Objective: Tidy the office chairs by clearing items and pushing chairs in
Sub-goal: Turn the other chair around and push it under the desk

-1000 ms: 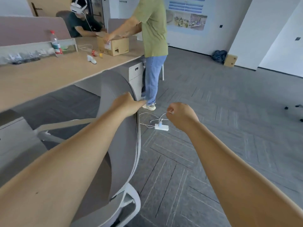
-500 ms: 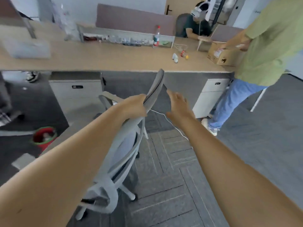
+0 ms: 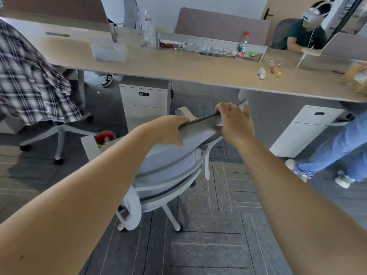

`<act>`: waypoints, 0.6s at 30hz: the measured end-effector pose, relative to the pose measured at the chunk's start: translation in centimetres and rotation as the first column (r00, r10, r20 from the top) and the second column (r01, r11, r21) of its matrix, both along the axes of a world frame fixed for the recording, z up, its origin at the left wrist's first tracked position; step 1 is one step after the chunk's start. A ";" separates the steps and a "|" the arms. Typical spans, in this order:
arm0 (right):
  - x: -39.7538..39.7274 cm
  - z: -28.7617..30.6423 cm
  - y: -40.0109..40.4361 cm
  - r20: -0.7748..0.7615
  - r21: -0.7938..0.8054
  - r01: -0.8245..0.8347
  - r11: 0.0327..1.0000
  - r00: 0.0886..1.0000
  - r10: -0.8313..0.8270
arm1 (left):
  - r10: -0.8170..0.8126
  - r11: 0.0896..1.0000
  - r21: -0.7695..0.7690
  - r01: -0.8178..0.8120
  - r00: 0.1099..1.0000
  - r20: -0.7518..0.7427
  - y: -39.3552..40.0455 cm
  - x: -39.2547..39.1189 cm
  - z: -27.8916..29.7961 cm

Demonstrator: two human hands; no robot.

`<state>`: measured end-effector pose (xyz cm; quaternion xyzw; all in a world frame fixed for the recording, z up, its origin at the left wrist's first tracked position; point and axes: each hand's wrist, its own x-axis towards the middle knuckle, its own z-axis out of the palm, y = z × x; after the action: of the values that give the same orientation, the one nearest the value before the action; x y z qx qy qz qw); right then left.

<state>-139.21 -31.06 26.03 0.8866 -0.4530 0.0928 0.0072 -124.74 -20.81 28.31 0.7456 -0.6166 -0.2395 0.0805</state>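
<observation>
A grey office chair with a white frame stands in front of me, its back facing me and its seat toward the long wooden desk. My left hand grips the top edge of the backrest on the left. My right hand grips the same top edge on the right. The chair sits a short way out from the desk, opposite the gap between two white drawer cabinets.
A second chair draped with a plaid shirt stands at left. A red bin sits on the floor. A person in jeans stands at right; another sits at the far corner. Bottles, a cardboard box and clutter lie on the desk.
My view swung left to face the desk. The chair turned so its back faces me. My right hand, free before, has closed on the backrest's top edge beside the left.
</observation>
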 end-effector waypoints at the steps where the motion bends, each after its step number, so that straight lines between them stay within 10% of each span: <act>1: -0.2 0.0 0.7 -0.002 -0.017 -0.006 1.000 1.000 0.006 | 0.020 1.000 -0.023 -0.020 1.000 0.008 0.7 -0.1 -0.2; 18: -3.8 1.4 14.8 0.180 0.046 -0.070 0.996 0.982 0.061 | -0.012 0.867 -0.455 0.204 0.921 0.390 13.2 1.4 -1.3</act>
<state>-142.96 -16.30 27.43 0.8891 -0.4245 0.1603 -0.0597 -123.34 -7.64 27.01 0.6965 -0.7020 0.0661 0.1328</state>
